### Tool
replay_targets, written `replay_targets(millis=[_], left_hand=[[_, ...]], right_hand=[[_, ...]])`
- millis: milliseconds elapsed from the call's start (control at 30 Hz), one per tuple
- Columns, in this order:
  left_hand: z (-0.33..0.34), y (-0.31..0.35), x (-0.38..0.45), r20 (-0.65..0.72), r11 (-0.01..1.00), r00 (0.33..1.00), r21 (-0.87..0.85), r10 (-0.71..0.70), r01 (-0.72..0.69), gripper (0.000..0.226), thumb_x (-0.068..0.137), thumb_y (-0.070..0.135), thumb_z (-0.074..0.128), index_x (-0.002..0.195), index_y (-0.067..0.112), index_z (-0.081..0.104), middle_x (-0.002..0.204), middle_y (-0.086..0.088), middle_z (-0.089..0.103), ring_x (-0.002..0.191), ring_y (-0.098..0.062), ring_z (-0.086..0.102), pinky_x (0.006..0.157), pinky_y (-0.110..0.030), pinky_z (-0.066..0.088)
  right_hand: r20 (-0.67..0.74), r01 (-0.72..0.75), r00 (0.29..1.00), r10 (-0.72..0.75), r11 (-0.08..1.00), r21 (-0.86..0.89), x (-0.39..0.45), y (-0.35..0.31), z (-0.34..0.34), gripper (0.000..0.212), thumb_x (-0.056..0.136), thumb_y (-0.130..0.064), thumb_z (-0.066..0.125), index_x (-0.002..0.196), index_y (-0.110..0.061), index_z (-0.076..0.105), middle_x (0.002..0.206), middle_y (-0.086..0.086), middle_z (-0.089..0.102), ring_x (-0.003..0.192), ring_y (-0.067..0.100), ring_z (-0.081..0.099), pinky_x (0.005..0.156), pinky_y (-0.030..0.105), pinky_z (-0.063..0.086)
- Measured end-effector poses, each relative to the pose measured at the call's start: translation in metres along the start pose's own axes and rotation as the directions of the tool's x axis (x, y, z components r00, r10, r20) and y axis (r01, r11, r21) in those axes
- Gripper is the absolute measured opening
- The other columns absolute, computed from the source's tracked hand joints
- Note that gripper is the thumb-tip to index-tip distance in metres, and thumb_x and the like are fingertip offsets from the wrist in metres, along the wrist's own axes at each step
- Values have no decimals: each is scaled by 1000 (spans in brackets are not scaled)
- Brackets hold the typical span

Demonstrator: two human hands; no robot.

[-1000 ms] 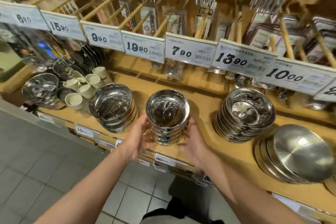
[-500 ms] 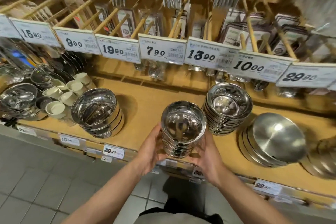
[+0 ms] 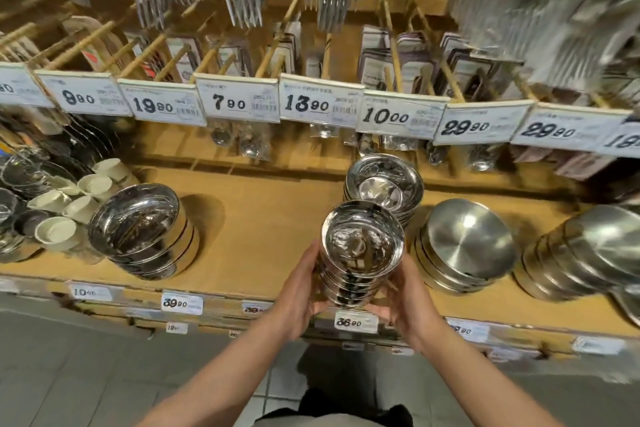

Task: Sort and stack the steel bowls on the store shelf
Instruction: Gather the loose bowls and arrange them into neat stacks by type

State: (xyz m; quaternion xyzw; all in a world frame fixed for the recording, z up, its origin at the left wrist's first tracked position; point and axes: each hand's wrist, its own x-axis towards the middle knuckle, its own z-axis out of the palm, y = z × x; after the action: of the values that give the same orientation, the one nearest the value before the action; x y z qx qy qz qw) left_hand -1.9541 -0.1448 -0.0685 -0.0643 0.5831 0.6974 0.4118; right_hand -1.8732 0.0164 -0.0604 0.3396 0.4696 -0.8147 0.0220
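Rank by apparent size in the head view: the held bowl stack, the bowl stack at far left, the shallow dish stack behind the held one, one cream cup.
1. Left bowl stack.
2. Held bowl stack, in both hands, and shallow dish stack: too close to rank; the held one is nearer the camera.
3. Cream cup, smallest.

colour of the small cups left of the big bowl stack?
Cream, off-white small cups, matte rather than steel; shown in the head view, the only one.

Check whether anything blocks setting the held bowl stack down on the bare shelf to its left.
Nothing visible does. Both hands, left hand and right hand, grip the bowl stack. The wooden shelf lies bare up to the large bowl stack farther left.
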Motion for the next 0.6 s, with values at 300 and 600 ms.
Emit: replay_targets(millis=[300, 600], left_hand=[[22, -11, 1, -5, 1000, 1000, 5, 4, -4, 54, 94, 74, 41, 133, 41, 57, 135, 1, 65, 126, -23, 59, 105, -57, 49], [45, -4, 1, -84, 999, 996, -40, -5, 1, 50, 99, 64, 42, 130, 31, 62, 111, 2, 76, 110, -23, 67, 78, -39, 61]], right_hand=[[-14, 14, 1000, -14, 1000, 0, 1, -3, -24, 50, 100, -57, 43, 118, -17, 67, 105, 9, 66, 98, 27, 55, 77, 47, 55], [-8, -22, 1000, 22, 999, -38, 2, -18, -32, 50, 97, -67, 41, 130, -35, 62, 131, -1, 65, 122, 23, 58, 67, 41, 60]])
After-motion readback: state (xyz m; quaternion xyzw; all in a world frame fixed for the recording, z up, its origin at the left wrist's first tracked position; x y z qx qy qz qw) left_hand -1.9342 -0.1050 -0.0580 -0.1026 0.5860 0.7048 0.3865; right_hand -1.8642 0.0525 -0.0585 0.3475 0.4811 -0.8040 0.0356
